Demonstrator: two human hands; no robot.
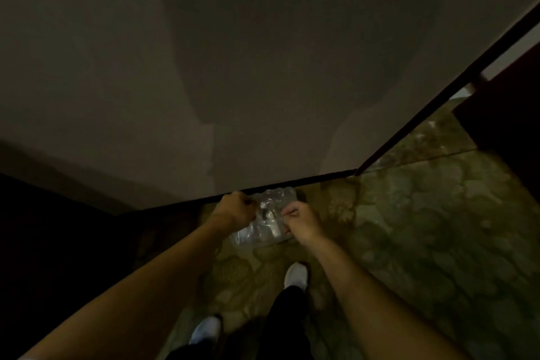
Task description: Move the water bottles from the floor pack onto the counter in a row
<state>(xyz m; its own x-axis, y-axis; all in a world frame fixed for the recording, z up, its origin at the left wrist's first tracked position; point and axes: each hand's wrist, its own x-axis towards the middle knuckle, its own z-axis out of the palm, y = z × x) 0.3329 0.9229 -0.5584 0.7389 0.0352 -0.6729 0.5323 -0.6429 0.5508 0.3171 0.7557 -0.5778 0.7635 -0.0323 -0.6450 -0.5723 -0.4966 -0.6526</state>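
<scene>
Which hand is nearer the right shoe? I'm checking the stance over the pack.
Right. The right hand grips the pack at its right edge, just above the right shoe. The left hand grips the pack's left edge, farther off.

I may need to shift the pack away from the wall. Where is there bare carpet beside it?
Right of the pack, the patterned carpet lies bare up to the dark baseboard. It is crowded at the pack: left hand and right hand grip its wrap, and a white shoe stands just behind.
</scene>
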